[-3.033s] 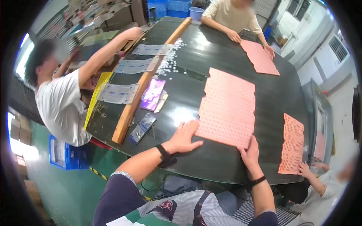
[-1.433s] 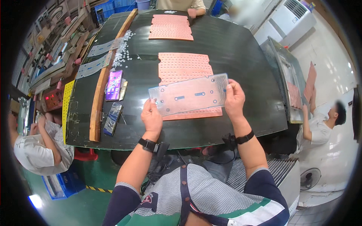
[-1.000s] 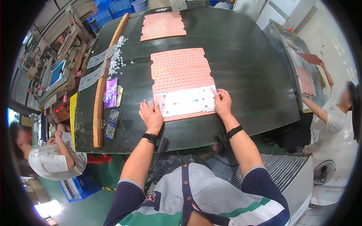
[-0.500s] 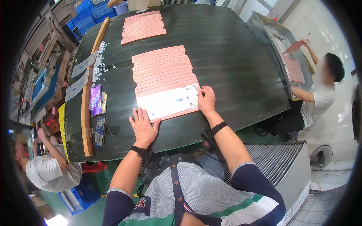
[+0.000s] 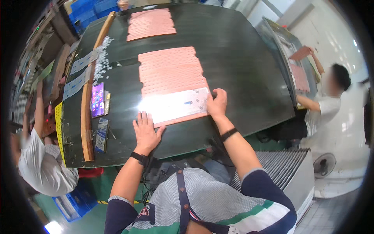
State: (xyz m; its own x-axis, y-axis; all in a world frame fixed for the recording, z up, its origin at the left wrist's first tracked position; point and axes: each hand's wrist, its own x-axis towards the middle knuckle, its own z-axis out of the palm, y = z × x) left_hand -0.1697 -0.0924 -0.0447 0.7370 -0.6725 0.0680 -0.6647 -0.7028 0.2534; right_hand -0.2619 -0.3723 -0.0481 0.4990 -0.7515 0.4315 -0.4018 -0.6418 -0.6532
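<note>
A pink sheet with rows of small marks and notched sides (image 5: 169,70) lies on the dark green table. Along its near edge rests a shiny white strip with dark round spots (image 5: 179,105), its left end washed out by glare. My left hand (image 5: 147,132) is flat with fingers spread, fingertips on the strip's near left corner. At the right end, my right hand (image 5: 218,103) has its fingers bent and pressed together on the edge of the strip and sheet. How far its grip reaches under the edge is hidden.
Another pink sheet (image 5: 151,24) lies at the far side. To the left are a wooden bar (image 5: 87,117), small clear pieces (image 5: 102,58), a lit phone (image 5: 97,99) and a blue-grey block (image 5: 102,134). One person (image 5: 331,105) works at right, another (image 5: 46,167) at left.
My right hand has shifted slightly along the right edge; my left hand stays put. The left co-worker's arm now reaches forward, and the whole view has moved a little.
</note>
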